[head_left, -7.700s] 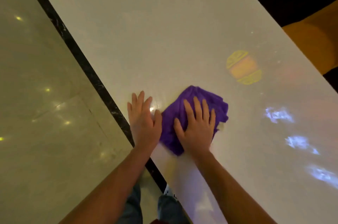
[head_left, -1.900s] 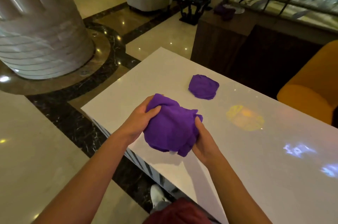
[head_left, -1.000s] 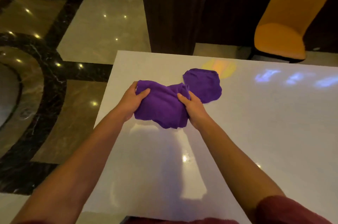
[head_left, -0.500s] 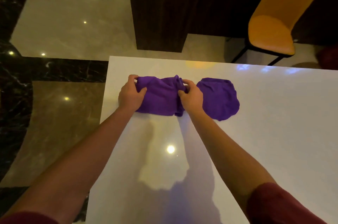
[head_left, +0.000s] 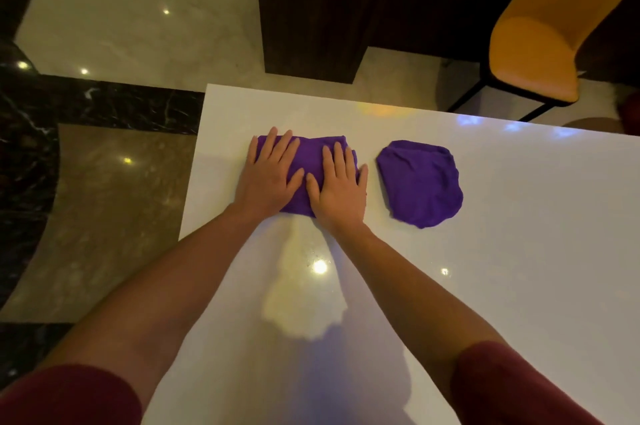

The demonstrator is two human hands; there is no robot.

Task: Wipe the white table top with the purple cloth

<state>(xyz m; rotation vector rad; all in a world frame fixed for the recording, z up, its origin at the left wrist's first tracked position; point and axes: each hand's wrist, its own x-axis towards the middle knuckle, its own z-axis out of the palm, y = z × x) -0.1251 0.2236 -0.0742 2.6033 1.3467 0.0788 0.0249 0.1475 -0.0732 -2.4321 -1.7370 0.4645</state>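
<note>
A folded purple cloth (head_left: pixel 311 154) lies flat on the white table top (head_left: pixel 502 268) near its far left corner. My left hand (head_left: pixel 270 175) presses on the cloth's left half with straight, spread fingers. My right hand (head_left: pixel 337 187) presses flat on its right half, little finger over the cloth's right edge. A second folded purple cloth (head_left: pixel 420 183) lies on the table just right of my right hand, touched by neither hand.
The table's left edge (head_left: pixel 192 164) drops to a marble floor with a dark band. A dark wooden block (head_left: pixel 311 8) stands beyond the far edge. An orange chair (head_left: pixel 533 57) stands at the far right.
Half a second ago both hands gripped the cloth's ends with curled fingers. Now the cloth lies on the table and both hands press flat on it.
</note>
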